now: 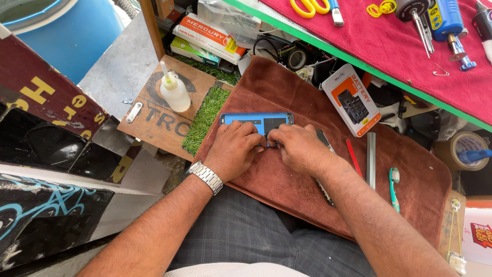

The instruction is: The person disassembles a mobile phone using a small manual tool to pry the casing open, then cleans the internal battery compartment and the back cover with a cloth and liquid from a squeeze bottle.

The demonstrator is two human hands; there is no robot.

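Observation:
A blue opened phone (256, 121) lies face down on a brown towel (287, 179) spread over my lap. My left hand (233, 149), with a metal watch on its wrist, presses on the phone's lower left part. My right hand (297, 146) rests beside it with fingers curled onto the phone's lower middle. The fingertips of both hands meet over the phone and hide what is under them. Whether a small tool or part is pinched there is hidden.
On the towel lie a boxed phone battery (351, 100), a red stick (353, 156), a metal bar (370, 159) and a green toothbrush (393, 187). A squeeze bottle (174, 91) stands on a wooden board left. A red-covered shelf (410, 56) with tools overhangs top right.

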